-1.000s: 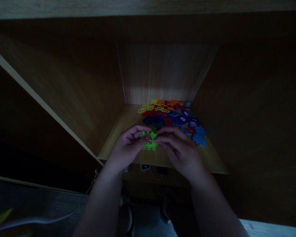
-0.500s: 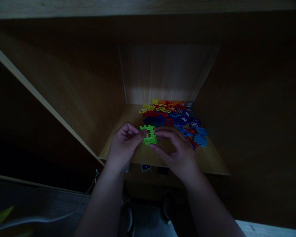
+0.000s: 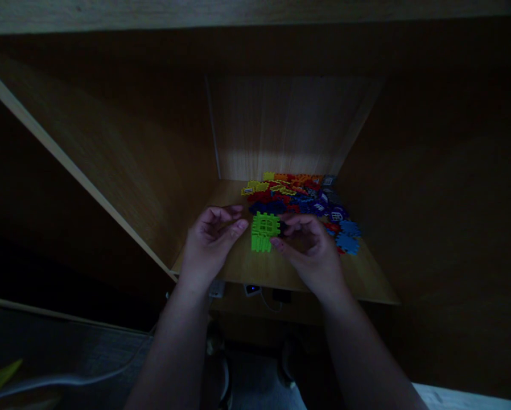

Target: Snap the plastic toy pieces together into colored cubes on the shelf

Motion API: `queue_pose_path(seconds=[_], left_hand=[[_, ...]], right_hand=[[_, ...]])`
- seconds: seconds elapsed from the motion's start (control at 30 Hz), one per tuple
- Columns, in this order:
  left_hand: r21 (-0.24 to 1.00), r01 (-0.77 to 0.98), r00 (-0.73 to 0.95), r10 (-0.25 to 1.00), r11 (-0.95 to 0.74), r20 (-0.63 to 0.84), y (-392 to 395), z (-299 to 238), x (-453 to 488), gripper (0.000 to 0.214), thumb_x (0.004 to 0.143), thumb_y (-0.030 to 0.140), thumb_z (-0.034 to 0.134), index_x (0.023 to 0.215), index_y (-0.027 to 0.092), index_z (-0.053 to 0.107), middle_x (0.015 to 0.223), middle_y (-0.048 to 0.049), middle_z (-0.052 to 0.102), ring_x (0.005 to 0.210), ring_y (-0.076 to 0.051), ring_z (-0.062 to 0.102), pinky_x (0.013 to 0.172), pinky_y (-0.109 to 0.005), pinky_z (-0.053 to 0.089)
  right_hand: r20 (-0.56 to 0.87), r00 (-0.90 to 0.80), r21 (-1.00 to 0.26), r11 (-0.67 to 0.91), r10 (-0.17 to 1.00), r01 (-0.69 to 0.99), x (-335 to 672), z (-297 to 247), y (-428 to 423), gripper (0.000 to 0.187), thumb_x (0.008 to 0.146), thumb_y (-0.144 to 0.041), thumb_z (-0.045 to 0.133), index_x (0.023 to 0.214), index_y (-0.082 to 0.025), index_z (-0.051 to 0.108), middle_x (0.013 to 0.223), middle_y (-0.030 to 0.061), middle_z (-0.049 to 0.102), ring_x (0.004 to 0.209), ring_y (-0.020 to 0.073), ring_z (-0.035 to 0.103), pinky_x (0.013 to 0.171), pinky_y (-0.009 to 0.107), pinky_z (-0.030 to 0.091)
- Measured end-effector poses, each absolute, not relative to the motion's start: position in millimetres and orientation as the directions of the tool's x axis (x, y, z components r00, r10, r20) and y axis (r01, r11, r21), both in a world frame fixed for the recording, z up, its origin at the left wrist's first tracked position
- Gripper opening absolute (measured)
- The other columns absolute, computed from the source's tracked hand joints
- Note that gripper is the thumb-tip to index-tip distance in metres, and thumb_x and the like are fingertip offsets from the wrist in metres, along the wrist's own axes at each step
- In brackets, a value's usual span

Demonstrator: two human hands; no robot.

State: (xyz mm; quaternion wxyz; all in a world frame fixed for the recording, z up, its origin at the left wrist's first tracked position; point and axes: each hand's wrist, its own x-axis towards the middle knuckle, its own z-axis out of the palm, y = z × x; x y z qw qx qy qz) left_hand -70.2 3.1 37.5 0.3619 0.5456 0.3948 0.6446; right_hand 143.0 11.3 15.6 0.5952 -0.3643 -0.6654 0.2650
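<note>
Two or more bright green interlocking building pieces (image 3: 265, 229) are joined at an angle, with notched edges and a window grid in the upper face. My right hand (image 3: 310, 250) pinches them by their right side between thumb and fingers. Just left of them, my left hand (image 3: 215, 236) has its thumb and fingers apart, with nothing between them. Behind both hands lies a pile of loose notched pieces, among them yellow pieces (image 3: 255, 187), red pieces (image 3: 259, 196), purple pieces (image 3: 321, 205) and light blue pieces (image 3: 348, 242).
The wooden shelf (image 3: 238, 267) sits inside a dim cabinet, with a side panel (image 3: 153, 142) on the left and a back panel (image 3: 289, 125). Below the shelf edge are a small device with a blue light (image 3: 252, 290) and a cable.
My left hand has let go of the green pieces and moved slightly left. The pieces have turned in my right hand, so a windowed face now shows.
</note>
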Motion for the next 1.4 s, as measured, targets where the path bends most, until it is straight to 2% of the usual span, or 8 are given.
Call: queue_pose_path(seconds=[0.1, 0.2, 0.47, 0.77, 1.23, 1.4], left_hand=[[0.902, 0.057, -0.084, 0.898, -0.428, 0.432, 10, 28, -79, 0.041, 0.083, 0.041, 0.09, 0.107, 0.024, 0.062, 0.135, -0.0107, 0.072, 0.131, -0.027, 0.067, 0.113, -0.048, 0.054], [0.89, 0.178, -0.004, 0.904, -0.421, 0.428, 16, 16, -79, 0.051, 0.081, 0.041, 0.093, 0.12, 0.024, 0.065, 0.136, -0.0108, 0.071, 0.134, -0.028, 0.065, 0.121, -0.052, 0.047], [0.863, 0.252, 0.135, 0.899, -0.439, 0.417, 25, -1, -69, 0.066, 0.08, 0.038, 0.094, 0.138, 0.025, 0.065, 0.145, -0.0123, 0.069, 0.138, -0.03, 0.062, 0.122, -0.052, 0.044], [0.856, 0.22, 0.144, 0.884, -0.467, 0.445, 28, -2, -71, 0.055, 0.086, 0.033, 0.089, 0.136, 0.025, 0.066, 0.145, -0.0117, 0.068, 0.137, -0.028, 0.063, 0.123, -0.051, 0.044], [0.859, 0.191, 0.15, 0.879, -0.474, 0.452, 30, -8, -71, 0.055, 0.088, 0.031, 0.088, 0.138, 0.025, 0.065, 0.145, -0.0108, 0.068, 0.136, -0.029, 0.063, 0.122, -0.051, 0.046], [0.863, 0.166, 0.159, 0.876, -0.478, 0.455, 29, -5, -71, 0.054, 0.088, 0.031, 0.087, 0.138, 0.025, 0.065, 0.146, -0.0112, 0.067, 0.137, -0.029, 0.063, 0.121, -0.051, 0.047]], right_hand=[[0.556, -0.009, -0.805, 0.542, 0.831, 0.241, 146, 8, 21, 0.033, 0.089, -0.035, 0.083, 0.115, -0.03, 0.062, 0.123, 0.0056, 0.074, 0.099, 0.0222, 0.067, 0.091, 0.042, 0.059], [0.536, -0.033, -0.801, 0.521, 0.843, 0.293, 147, 0, 28, 0.036, 0.089, -0.037, 0.081, 0.119, -0.03, 0.063, 0.123, 0.0059, 0.074, 0.101, 0.0231, 0.066, 0.093, 0.044, 0.058], [0.488, -0.08, -0.824, 0.489, 0.869, 0.286, 146, -7, 33, 0.039, 0.091, -0.041, 0.08, 0.123, -0.029, 0.062, 0.126, 0.0064, 0.073, 0.104, 0.0228, 0.066, 0.093, 0.041, 0.057], [0.48, -0.105, -0.827, 0.489, 0.871, 0.276, 146, -9, 34, 0.039, 0.092, -0.041, 0.079, 0.124, -0.029, 0.06, 0.128, 0.0062, 0.073, 0.106, 0.0223, 0.066, 0.093, 0.04, 0.058], [0.459, -0.1, -0.839, 0.467, 0.883, 0.278, 146, -9, 32, 0.04, 0.091, -0.04, 0.08, 0.124, -0.031, 0.061, 0.126, 0.0058, 0.071, 0.108, 0.0242, 0.065, 0.092, 0.042, 0.057], [0.448, -0.137, -0.837, 0.469, 0.883, 0.282, 146, -7, 29, 0.045, 0.093, -0.04, 0.079, 0.132, -0.033, 0.058, 0.141, 0.0065, 0.067, 0.124, 0.0263, 0.064, 0.1, 0.045, 0.056]])
